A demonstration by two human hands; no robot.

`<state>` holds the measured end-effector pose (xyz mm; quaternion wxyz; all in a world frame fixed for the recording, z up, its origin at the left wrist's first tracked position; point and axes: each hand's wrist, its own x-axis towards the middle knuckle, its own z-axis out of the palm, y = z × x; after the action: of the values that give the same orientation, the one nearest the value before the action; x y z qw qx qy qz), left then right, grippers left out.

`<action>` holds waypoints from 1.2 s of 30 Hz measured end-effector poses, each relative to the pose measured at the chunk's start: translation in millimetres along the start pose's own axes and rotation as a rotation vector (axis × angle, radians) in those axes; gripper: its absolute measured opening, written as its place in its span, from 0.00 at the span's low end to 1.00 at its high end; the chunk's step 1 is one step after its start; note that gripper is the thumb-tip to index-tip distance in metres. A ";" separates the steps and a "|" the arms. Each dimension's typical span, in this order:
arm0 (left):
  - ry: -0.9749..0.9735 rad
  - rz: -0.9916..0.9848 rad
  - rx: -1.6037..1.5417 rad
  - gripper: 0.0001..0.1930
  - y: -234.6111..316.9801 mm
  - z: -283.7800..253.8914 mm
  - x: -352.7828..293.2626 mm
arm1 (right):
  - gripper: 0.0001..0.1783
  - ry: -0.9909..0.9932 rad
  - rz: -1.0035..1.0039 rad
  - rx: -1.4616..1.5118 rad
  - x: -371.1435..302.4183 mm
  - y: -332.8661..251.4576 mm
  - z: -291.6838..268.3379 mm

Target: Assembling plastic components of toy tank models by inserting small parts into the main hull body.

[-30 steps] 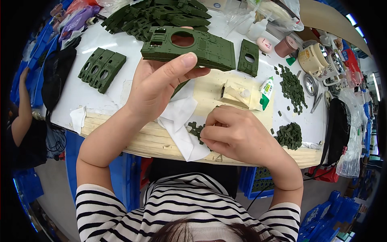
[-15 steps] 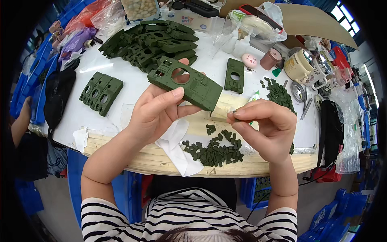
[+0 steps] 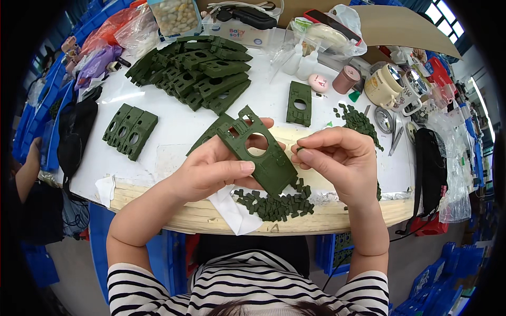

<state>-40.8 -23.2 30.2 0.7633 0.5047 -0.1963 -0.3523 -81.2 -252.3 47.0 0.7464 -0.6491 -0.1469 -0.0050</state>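
My left hand (image 3: 216,169) grips a dark green plastic tank hull (image 3: 276,174) with a round hole, thumb on its upper face and fingers beneath. The hull slopes toward the table's near edge on its right end. Close to its right side, my right hand (image 3: 345,163) pinches a tiny dark green piece (image 3: 300,149) between thumb and forefinger, mostly covered by the fingertips. Below the hull lies a heap of small green blocks (image 3: 279,208), partly hidden by it. Another green hull (image 3: 208,134) shows in part behind my left hand.
Many hulls are piled (image 3: 195,71) at the back; three stand side by side (image 3: 130,131) at left, one (image 3: 299,104) lies at right. A second heap of small pieces (image 3: 361,125), tweezers (image 3: 396,141) and mugs (image 3: 383,87) are right. A white cloth (image 3: 237,213) hangs over the front edge.
The held hull has come nearer and to the right, turning so its right end dips lower. My right hand has shifted slightly left, still pinching. A hull behind my left hand now shows.
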 end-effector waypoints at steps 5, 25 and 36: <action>-0.047 -0.046 0.028 0.39 -5.9 -0.5 1.4 | 0.08 0.012 0.093 -0.026 -0.7 -4.1 -0.6; -0.227 -0.189 0.025 0.38 -15.6 1.8 -3.4 | 0.04 -0.040 -0.140 -0.284 -2.7 5.9 8.4; -0.275 -0.027 0.021 0.37 -30.2 6.0 1.6 | 0.03 -0.044 -0.149 -0.419 -5.0 5.5 15.8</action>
<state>-53.9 -35.5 5.2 0.7191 0.4623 -0.2959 -0.4262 -88.3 -237.1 42.4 0.5893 -0.7773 -0.2065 -0.0763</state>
